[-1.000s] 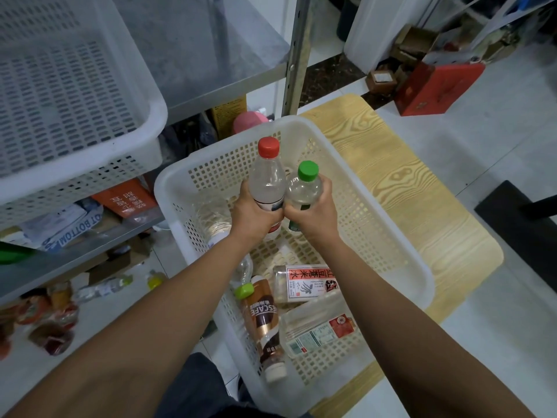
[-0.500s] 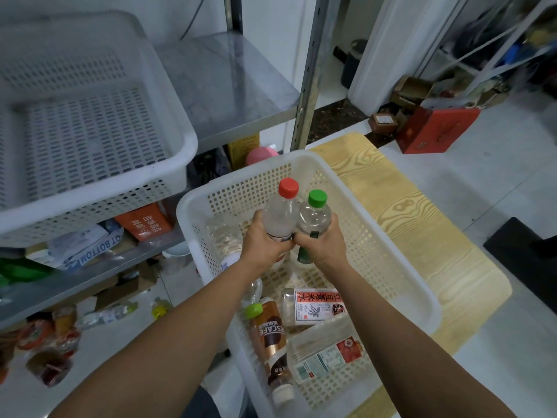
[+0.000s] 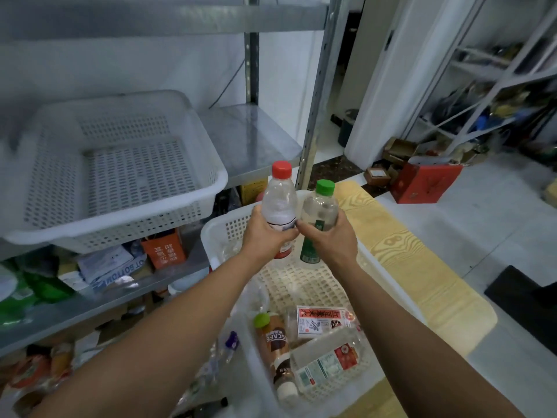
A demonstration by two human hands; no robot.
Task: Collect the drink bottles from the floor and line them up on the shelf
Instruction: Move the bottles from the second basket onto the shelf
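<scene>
Left hand (image 3: 265,233) wrapped round the lower body of a clear red-capped bottle (image 3: 278,203), fingers curled, firm grip. Right hand (image 3: 331,239) curled the same way round a clear green-capped bottle (image 3: 321,206) with a green label. Both bottles upright, side by side, nearly touching, held in the air above the far end of a white perforated basket (image 3: 217,233), in front of the metal shelf (image 3: 250,137). The basket sits on a wood-grain tabletop (image 3: 407,260). More bottles lie flat in its near end: a brown coffee bottle (image 3: 275,345) with a green cap, a bottle with a red-and-white label (image 3: 322,322), and a clear bottle with a red and green label (image 3: 328,362). A second white basket (image 3: 120,227) sits on the shelf to the left. Lower shelf (image 3: 90,300) holds mixed packets and an orange bag (image 3: 164,248). A red box (image 3: 422,185) stands on the floor far right, well apart.
</scene>
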